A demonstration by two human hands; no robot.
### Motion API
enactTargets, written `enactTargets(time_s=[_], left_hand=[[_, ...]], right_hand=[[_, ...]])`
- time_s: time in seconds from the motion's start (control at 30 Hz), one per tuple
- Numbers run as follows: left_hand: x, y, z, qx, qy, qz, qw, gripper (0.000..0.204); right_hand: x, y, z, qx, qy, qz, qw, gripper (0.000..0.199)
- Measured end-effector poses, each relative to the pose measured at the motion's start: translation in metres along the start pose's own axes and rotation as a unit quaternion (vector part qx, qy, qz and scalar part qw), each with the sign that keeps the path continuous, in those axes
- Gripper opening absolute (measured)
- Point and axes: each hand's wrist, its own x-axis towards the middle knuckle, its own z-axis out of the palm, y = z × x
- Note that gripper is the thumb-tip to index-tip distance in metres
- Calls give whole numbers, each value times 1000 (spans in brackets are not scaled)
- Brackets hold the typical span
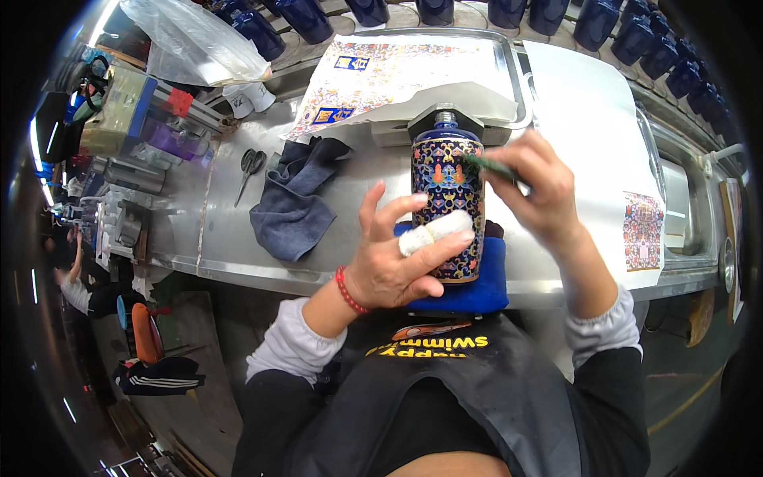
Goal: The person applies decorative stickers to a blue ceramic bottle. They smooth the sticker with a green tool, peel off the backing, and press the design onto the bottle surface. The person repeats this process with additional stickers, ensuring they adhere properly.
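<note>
A dark blue bottle [447,179] covered in a colourful floral pattern lies tilted in front of me, its bare glass neck pointing away. My left hand [389,258] rests against its lower left side, fingers spread. A white fuzzy wrap [435,232] sits around one or two of those fingers. In my right hand [539,183] a slim green tool [494,166] is pinched, its tip at the bottle's upper right side. The tool's exact kind cannot be made out. Under the bottle's lower end is a blue pad [494,274]; a dark angular support [469,121] shows behind its neck.
Printed pattern sheets [397,67] lie on a metal tray [509,60] at the back. A dark grey cloth [298,199] and black scissors [250,168] lie left on the steel table [226,226]. White paper [588,111] covers the right side. Several plain blue bottles [596,24] line the far edge.
</note>
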Motion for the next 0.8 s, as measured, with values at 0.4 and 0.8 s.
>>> enactTargets(time_s=[0.4, 0.8], left_hand=[[66, -70, 8, -108, 109, -48, 987, 56], [35, -64, 27, -392, 77, -307, 864, 64]], right_hand=[[-29, -13, -6, -31, -34, -46, 998, 28], [-22, -8, -6, 104, -39, 52, 992, 11]])
